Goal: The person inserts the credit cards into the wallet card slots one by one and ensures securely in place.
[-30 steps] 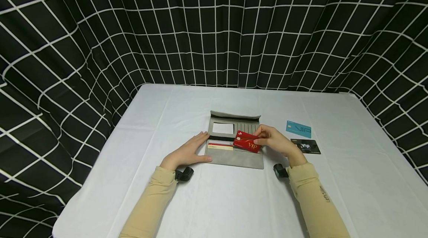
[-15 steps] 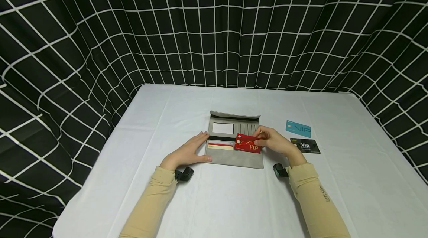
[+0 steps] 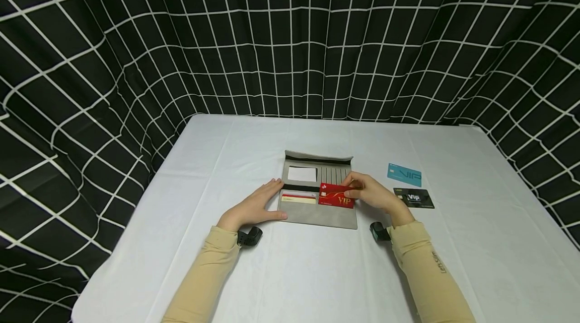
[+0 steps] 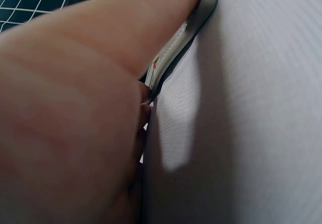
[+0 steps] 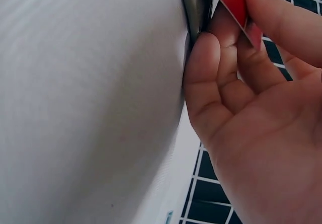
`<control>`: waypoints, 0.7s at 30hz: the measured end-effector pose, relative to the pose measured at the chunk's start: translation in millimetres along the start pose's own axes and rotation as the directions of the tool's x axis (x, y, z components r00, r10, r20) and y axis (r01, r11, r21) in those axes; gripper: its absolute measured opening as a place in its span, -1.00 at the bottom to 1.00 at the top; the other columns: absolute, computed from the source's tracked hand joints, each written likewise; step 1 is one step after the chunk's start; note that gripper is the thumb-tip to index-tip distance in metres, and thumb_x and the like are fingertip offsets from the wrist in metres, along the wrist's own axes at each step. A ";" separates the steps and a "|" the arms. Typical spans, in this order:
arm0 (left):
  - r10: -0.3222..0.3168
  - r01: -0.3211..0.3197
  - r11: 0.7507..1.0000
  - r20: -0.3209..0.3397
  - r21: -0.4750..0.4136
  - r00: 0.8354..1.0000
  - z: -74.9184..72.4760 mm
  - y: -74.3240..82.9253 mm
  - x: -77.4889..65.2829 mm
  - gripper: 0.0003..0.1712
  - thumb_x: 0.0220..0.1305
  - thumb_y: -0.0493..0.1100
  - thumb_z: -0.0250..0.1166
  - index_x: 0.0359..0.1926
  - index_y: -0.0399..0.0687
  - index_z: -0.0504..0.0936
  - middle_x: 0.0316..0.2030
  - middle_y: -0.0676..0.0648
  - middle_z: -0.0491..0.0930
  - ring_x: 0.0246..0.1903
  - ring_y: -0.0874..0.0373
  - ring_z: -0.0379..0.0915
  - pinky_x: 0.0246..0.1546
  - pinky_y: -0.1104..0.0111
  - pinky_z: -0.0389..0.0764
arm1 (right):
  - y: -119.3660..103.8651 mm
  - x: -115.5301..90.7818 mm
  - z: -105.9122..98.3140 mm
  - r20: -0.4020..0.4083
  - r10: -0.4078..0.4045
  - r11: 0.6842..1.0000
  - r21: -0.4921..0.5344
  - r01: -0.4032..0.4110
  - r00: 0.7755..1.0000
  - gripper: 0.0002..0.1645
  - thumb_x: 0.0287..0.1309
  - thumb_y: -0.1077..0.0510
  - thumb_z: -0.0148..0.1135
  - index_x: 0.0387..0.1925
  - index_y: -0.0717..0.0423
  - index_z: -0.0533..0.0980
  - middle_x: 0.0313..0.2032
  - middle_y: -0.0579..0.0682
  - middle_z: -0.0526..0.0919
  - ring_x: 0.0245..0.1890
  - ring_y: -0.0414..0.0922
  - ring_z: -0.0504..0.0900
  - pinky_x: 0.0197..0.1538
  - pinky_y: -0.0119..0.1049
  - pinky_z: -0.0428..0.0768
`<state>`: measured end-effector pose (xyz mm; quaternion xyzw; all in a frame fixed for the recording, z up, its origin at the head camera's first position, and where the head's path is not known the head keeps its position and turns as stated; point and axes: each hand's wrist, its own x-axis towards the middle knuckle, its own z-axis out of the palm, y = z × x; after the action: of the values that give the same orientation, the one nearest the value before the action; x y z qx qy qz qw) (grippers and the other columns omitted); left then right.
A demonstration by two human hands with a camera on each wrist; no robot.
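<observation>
A grey wallet [image 3: 317, 218] lies unfolded on the white table, with light and red-edged cards [image 3: 298, 198] in its lower left pocket and a white panel [image 3: 302, 174] above them. My right hand [image 3: 372, 193] pinches a red VIP card [image 3: 334, 196] by its right end, over the wallet's right half. In the right wrist view, the thumb lies on one face of the red card [image 5: 234, 2] and fingers are behind it. Resting along the wallet's left edge, my left hand [image 3: 255, 206] has its fingers and thumb spread and straight.
To the right of the wallet lie a blue VIP card [image 3: 405, 175] and, nearer, a black VIP card [image 3: 414, 198]. The white table [image 3: 217, 156] is bordered by a black curtain [image 3: 290, 51] with a white grid at the back and sides.
The red card has turned from a slant to nearly level with the wallet's pocket and shifted slightly right. My left hand stays in place.
</observation>
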<state>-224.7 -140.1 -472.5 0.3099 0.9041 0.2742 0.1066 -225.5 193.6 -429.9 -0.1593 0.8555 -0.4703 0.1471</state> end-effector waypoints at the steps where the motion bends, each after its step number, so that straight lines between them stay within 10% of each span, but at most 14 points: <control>1: 0.001 -0.001 1.000 0.000 -0.001 1.000 -0.3 0.2 -0.1 0.07 0.08 0.33 0.23 0.42 -0.13 0.02 0.41 -0.09 -0.08 0.38 0.08 -0.28 0.33 0.22 -0.13 | -0.4 0.3 0.5 0.000 -0.001 1.000 -0.011 0.001 1.000 -0.83 0.15 0.38 0.13 -0.19 0.24 0.45 -0.22 0.15 0.56 -0.21 0.05 0.46 -0.19 -0.16 0.44; 21: 0.005 -0.005 1.000 -0.002 -0.018 1.000 -1.5 2.8 -1.1 0.07 0.08 0.31 0.25 0.42 -0.14 0.03 0.41 -0.11 -0.08 0.38 0.06 -0.28 0.32 0.20 -0.13 | 8.1 4.4 5.6 0.052 -0.031 0.995 -0.095 0.036 0.998 -0.84 0.16 0.37 0.13 -0.21 0.16 0.47 -0.23 0.05 0.54 -0.19 0.00 0.47 -0.07 -0.09 0.46</control>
<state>-223.0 -139.7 -469.7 0.3111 0.9009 0.2827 0.1079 -228.4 191.6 -440.1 -0.1922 0.8703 -0.4269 0.1530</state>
